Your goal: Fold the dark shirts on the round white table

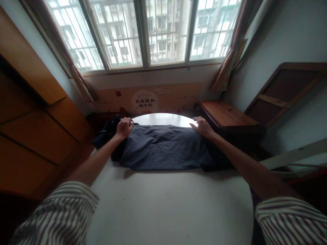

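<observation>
A dark grey-blue cloth garment [166,146] lies in a wide folded strip across the white round table [168,207]. Its surface shows some creases, and black fabric extends past both of its ends. My left hand [124,128] is at its far left corner, thumb and fingers slightly apart over the cloth. At the far right corner is my right hand [203,127], fingers stretched and thumb spread, nothing visible between them. Whether the fingertips press on the fabric is hard to see. Bunched dark cloth [106,132] sits just left of my left hand.
Beyond the table stands a brown wooden bench or low table [227,114] at the right. Orange-brown cabinets [33,136] line the left side. A barred window [148,34] with curtains and a printed banner [145,98] are at the back. A framed panel [283,92] leans against the right wall.
</observation>
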Tool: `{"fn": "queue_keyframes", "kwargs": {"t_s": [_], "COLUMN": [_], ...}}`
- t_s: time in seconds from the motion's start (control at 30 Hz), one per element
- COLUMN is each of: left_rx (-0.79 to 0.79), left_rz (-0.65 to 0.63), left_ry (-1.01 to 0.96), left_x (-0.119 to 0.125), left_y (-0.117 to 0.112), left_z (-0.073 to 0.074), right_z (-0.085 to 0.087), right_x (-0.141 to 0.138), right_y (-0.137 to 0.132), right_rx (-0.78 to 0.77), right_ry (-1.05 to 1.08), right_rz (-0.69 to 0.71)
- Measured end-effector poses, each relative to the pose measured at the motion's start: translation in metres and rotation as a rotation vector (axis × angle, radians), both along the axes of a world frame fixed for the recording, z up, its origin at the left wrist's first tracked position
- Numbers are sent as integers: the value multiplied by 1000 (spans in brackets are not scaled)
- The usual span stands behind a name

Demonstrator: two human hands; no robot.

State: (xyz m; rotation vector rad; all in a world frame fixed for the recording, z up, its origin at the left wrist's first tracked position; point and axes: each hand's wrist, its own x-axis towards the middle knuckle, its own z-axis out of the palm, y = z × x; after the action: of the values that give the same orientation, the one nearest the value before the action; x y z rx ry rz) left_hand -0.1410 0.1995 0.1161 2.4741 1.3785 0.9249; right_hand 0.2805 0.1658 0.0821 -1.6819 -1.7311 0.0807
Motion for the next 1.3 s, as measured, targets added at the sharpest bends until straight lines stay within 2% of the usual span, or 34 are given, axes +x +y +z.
{"fn": "queue_keyframes", "kwargs": {"t_s": [0.07,0.13,0.2,0.23,0.33,0.47,0.57,0.63,0.7,0.8,0.97,1.03,1.1,1.17,1.2,1.27,1.3], "left_rx": [68,189,288,319,339,336,430,506,561,575,401,277,122,-42,-113,-194,-200], "left_rz": [-74,-244,-415,-451,-466,-446,-397,-396,-414,-435,-474,-484,-474,-475,-481,-485,-454], "left_ry": [116,316,473,522,597,629,580,534,494,443,462,460,444,420,400,345,315], "left_x": [-13,-33,-54,-62,-76,-70,-64,-65,-73,-93,-125,-130,-129,-118,-108,-81,-65], "left_y": [-21,-52,-84,-96,-111,-100,-102,-116,-139,-189,-287,-319,-340,-343,-338,-313,-296], "left_z": [-17,-38,-60,-68,-86,-95,-95,-93,-89,-85,-86,-80,-66,-47,-38,-29,-30], "right_z": [-4,-13,-27,-35,-57,-66,-59,-53,-49,-51,-62,-53,-34,-12,-4,3,1], "right_x": [-11,-20,-27,-29,-37,-48,-54,-54,-53,-54,-68,-72,-74,-76,-79,-93,-104], "right_y": [-48,-102,-147,-163,-180,-164,-163,-174,-194,-236,-325,-356,-374,-372,-362,-327,-304], "right_rx": [77,57,50,65,122,163,160,167,197,254,225,166,53,-57,-93,-114,-126], "right_ry": [-233,-441,-589,-654,-803,-878,-844,-801,-759,-689,-572,-514,-470,-427,-404,-348,-337], "right_rz": [214,466,598,617,564,457,426,427,450,514,629,643,698,767,786,759,744]}}
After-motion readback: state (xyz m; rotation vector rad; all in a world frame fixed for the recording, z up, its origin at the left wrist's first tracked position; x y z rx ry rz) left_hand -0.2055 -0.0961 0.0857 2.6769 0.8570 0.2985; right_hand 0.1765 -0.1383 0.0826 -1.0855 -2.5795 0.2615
